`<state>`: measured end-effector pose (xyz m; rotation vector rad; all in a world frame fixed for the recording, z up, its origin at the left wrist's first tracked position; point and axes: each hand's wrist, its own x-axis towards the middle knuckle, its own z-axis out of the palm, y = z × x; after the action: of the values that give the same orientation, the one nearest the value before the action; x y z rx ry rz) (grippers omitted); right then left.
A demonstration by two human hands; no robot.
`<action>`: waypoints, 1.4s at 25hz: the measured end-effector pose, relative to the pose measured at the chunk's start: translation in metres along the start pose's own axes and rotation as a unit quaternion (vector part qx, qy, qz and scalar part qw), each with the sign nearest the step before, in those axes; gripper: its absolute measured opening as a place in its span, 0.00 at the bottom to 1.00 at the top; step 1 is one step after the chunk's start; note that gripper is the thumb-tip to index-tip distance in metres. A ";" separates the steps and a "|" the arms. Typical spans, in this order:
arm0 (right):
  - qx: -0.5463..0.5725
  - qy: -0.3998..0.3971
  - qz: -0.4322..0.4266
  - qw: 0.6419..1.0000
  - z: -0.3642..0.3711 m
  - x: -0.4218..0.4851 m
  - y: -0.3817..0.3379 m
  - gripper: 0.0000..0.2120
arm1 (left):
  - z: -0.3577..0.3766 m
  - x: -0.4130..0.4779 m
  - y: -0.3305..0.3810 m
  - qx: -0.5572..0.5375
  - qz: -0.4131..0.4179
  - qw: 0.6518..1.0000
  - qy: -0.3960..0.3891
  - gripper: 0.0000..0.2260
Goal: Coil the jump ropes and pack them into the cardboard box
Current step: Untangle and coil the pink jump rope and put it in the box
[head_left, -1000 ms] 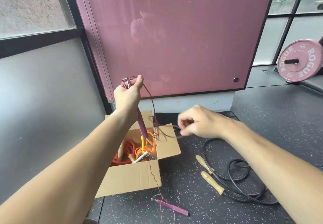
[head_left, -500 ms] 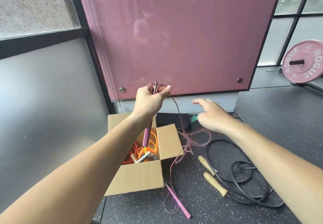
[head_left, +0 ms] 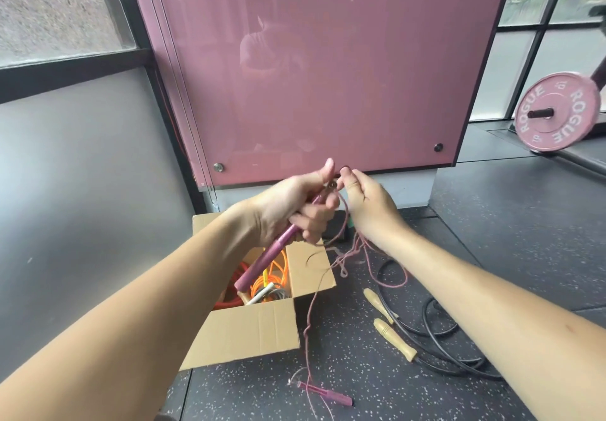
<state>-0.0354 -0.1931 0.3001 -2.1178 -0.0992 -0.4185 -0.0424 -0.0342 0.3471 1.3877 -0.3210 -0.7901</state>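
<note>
My left hand (head_left: pixel 296 205) grips a pink jump-rope handle (head_left: pixel 262 263) that slants down over the open cardboard box (head_left: pixel 252 333). My right hand (head_left: pixel 367 207) pinches the thin pink cord (head_left: pixel 341 256) right beside the handle's top end. The cord hangs in loose loops and trails to the second pink handle (head_left: pixel 328 394) lying on the floor in front of the box. Orange and red coiled ropes (head_left: pixel 272 276) lie inside the box. A black rope (head_left: pixel 439 348) with wooden handles (head_left: pixel 395 343) lies on the floor to the right.
The box stands on dark speckled rubber flooring against a grey wall on the left. A pink glass panel (head_left: pixel 328 76) rises just behind my hands. A pink weight plate (head_left: pixel 555 112) on a bar sits at the far right.
My right hand has come up from the loose cord to meet my left hand at the handle's top. My left hand has tilted the handle. The floor handle has shifted slightly.
</note>
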 end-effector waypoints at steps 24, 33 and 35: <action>-0.364 0.084 -0.111 0.921 -0.049 0.020 0.034 0.24 | -0.050 -0.005 -0.003 0.247 0.213 0.892 0.312 0.16; -0.292 0.002 -0.012 0.956 -0.030 0.025 0.035 0.27 | -0.052 0.006 -0.009 0.065 0.106 0.947 0.297 0.15; -0.277 0.008 0.021 0.961 -0.027 0.028 0.033 0.27 | -0.037 0.003 -0.011 0.043 0.028 0.981 0.186 0.12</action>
<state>-0.0087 -0.2362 0.2958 -2.6616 0.0833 -0.4778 -0.0201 -0.0080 0.3286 1.5678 -0.1030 -0.4607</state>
